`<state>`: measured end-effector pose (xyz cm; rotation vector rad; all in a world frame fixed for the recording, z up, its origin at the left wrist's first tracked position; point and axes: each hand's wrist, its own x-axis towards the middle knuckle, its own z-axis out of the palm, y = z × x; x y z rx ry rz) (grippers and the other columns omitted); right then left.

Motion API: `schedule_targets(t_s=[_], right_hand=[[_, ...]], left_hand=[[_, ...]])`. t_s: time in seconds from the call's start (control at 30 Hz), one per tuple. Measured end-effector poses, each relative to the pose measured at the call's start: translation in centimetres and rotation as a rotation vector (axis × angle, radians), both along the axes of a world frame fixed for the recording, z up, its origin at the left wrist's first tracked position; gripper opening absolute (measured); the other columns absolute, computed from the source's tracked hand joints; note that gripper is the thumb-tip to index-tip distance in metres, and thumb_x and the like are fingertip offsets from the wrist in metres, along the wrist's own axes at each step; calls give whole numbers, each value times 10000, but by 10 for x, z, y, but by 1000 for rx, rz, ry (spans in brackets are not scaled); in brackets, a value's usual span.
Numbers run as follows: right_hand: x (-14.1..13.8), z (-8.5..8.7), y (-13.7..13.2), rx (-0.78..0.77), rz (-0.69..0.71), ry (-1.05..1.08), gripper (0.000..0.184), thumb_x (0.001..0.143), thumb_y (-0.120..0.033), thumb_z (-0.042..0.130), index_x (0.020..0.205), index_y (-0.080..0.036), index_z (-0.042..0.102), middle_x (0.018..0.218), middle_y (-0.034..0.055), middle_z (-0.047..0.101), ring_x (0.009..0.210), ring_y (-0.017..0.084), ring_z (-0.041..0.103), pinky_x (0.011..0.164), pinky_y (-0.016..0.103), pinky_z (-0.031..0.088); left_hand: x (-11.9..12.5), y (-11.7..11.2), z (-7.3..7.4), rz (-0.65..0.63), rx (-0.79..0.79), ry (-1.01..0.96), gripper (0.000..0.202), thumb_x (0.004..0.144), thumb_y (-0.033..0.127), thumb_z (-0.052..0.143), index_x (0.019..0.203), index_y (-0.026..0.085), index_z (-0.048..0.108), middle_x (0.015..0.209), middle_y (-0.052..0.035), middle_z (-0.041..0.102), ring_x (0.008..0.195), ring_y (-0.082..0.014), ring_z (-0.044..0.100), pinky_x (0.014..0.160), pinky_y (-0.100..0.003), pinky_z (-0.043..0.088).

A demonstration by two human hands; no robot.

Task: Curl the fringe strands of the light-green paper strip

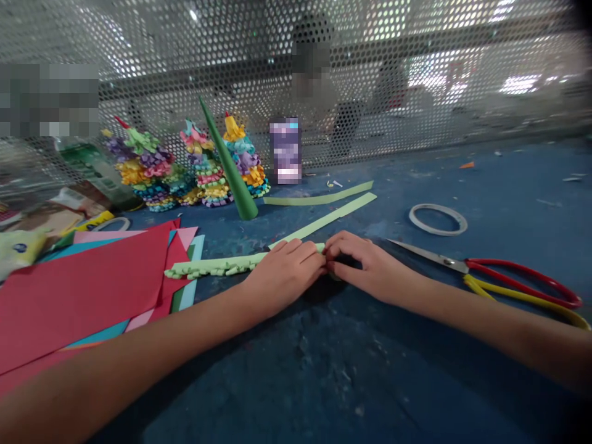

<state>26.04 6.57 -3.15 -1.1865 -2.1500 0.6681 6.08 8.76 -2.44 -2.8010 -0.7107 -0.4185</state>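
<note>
A pale green paper strip (215, 267) with a fringed, curled lower edge lies across the blue table. My left hand (284, 271) is closed over it, fingers bent and pressing it from above. At its right end my right hand (370, 265) pinches the paper between thumb and fingers, touching the left fingertips. The very tip of the strip is hidden between the hands. Just beyond them rest two plain light green paper strips, one nearer (330, 219) and one farther (319, 198). A dark green paper cone (235, 185) stands behind, leaning a little.
Red-and-yellow-handled scissors (456, 264) lie right of my right hand, blades towards it. A tape roll (438, 220) is behind them. Coloured paper sheets (92, 290) are stacked at left. Several fringed paper cones (250, 160) and a phone (285, 151) stand before a perforated metal screen (222, 37).
</note>
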Motion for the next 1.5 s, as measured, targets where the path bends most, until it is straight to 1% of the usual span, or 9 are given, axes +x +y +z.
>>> schedule_targets(t_s=[0.13, 0.37, 0.67, 0.8, 0.93, 1.03, 1.17, 1.3, 1.5], right_hand=[[0, 3, -2, -6, -27, 24, 62, 821, -203, 474, 793, -209, 529, 943, 42, 569, 926, 188, 534, 860, 381, 401], [1, 5, -6, -18, -15, 41, 64, 826, -198, 474, 807, -213, 533, 961, 47, 574, 949, 188, 533, 865, 379, 401], [5, 3, -5, 32, 30, 78, 57, 842, -202, 509, 861, -200, 563, 958, 41, 575, 931, 171, 539, 865, 358, 415], [6, 2, -3, -1, 37, 116, 74, 840, -178, 507, 850, -199, 577, 945, 37, 582, 902, 156, 556, 849, 330, 433], [4, 3, -3, -54, 20, 121, 81, 855, -187, 495, 848, -205, 574, 940, 35, 578, 897, 154, 559, 841, 324, 438], [4, 3, -3, -73, 28, 137, 86, 857, -183, 486, 831, -204, 566, 933, 36, 572, 890, 151, 555, 831, 316, 439], [4, 5, -4, -62, 17, 138, 56, 845, -196, 497, 833, -212, 550, 918, 29, 566, 885, 162, 548, 830, 332, 437], [5, 6, -4, -69, 41, 129, 16, 828, -212, 526, 821, -214, 540, 945, 29, 569, 895, 168, 544, 833, 337, 434], [3, 3, -2, -77, 49, 123, 67, 854, -197, 499, 847, -206, 565, 916, 28, 566, 865, 151, 549, 817, 321, 438]], left_hand=[[1, 1, 2, 12, -121, -51, 244, 954, 370, 388, 949, 166, 520, 911, -43, 553, 837, -181, 487, 732, -300, 376], [1, 6, 2, -62, -243, -101, 185, 955, 301, 386, 963, 197, 539, 910, -24, 568, 829, -161, 496, 732, -292, 378], [2, 4, 2, -45, -193, -77, 243, 955, 321, 371, 922, 189, 572, 867, -27, 558, 803, -163, 491, 716, -300, 367], [1, 2, 3, -38, -161, -49, 275, 967, 347, 336, 930, 187, 557, 883, -30, 554, 810, -169, 486, 711, -303, 360], [1, 0, 3, -22, -134, -64, 242, 952, 350, 375, 961, 168, 534, 919, -44, 556, 826, -177, 481, 729, -312, 367], [1, 0, 4, -42, -108, -47, 231, 959, 302, 359, 950, 175, 552, 884, -35, 556, 800, -169, 476, 709, -304, 365], [0, 1, 4, -63, -76, -72, 256, 961, 299, 355, 932, 182, 581, 847, -30, 551, 777, -158, 475, 693, -297, 367], [0, 2, 4, -60, -92, -88, 261, 957, 313, 368, 929, 189, 596, 835, -27, 543, 759, -155, 470, 679, -294, 369], [0, 1, 4, -29, -150, -94, 283, 950, 395, 378, 953, 173, 554, 899, -39, 557, 818, -173, 488, 737, -313, 385]])
